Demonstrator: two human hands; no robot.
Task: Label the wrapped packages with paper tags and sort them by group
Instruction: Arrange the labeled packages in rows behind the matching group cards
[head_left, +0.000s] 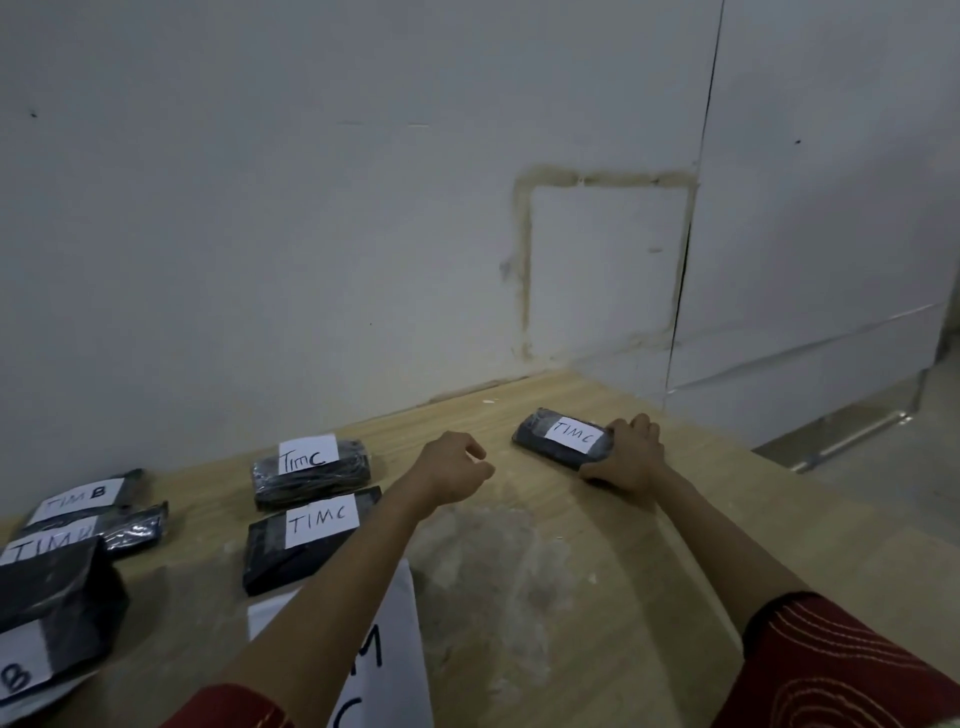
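A black wrapped package (536, 441) bearing a "TIM C" paper tag (574, 434) lies flat on the wooden table (649, 545). The right hand (631, 457) grips its right end, fingers curled over it. The left hand (457, 467), to the package's left, is loosely curled and holds nothing. Left of those fingers lie two more TIM C packages (311, 478), and farther left the TIM B pile (78, 519). Beneath the wrists is a pale dusty patch (493, 561). Beyond the fingertips stands a white wall (311, 208) with a stained square outline (522, 260).
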